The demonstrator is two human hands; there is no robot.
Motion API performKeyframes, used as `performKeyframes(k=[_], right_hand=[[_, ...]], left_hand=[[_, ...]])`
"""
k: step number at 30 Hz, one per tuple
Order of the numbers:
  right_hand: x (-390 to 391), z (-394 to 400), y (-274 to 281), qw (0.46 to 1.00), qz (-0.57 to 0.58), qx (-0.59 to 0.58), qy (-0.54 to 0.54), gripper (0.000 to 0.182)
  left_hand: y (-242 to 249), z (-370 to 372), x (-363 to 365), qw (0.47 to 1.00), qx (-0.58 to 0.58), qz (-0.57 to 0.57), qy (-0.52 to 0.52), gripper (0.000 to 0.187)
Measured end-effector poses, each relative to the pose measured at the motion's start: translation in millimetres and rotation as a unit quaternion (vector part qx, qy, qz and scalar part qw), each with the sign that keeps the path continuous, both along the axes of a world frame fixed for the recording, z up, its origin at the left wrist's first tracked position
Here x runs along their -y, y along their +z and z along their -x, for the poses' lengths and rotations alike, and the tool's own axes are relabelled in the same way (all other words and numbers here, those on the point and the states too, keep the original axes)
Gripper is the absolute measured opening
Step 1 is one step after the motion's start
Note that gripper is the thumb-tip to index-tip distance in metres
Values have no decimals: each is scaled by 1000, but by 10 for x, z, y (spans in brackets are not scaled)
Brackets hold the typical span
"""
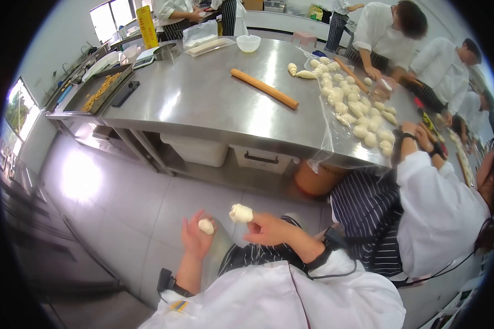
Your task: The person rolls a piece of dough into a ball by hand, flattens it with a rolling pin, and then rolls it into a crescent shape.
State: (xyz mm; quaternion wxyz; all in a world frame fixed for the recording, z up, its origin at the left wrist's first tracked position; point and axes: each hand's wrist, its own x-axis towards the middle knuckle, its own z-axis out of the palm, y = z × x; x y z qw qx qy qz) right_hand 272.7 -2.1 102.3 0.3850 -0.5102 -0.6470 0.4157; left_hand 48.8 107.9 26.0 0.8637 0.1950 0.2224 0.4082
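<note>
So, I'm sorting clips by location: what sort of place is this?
Most likely a bakery or pastry kitchen: it has a steel worktable, many pale dough pieces and a wooden rolling pin.

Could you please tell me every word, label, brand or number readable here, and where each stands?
No text is legible.
Yellow box: red characters, too small and blurred to read.
Scale: any markings are too small to read.
</note>
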Motion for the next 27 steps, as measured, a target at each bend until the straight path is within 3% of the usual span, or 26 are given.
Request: performKeyframes(k=[2,3,7,10,22,24,27], right_hand=[[16,-16,22,999,28,28,-16,57],[37,-8,47,998,50,3,-26,63],[100,-15,9,998,15,-48,-39,69],[156,-12,-23,995,8,-85,-54,71],[200,73,154,985,-64,-150,49,72],[179,105,130,978,-109,-164,61,71],[191,85,168,984,-79,-155,48,72]], left_hand=[[107,-66,-4,997,65,-41,-23,65],[185,-104,12,992,97,-74,-37,68],[470,-212,-19,950,222,-176,-134,73],[610,-237,61,941,241,-173,-160,74],[540,-235,157,956,229,-124,-138,72],[619,-267,209,964,208,-113,-119,69],[690,-267,236,972,164,-130,-104,60]])
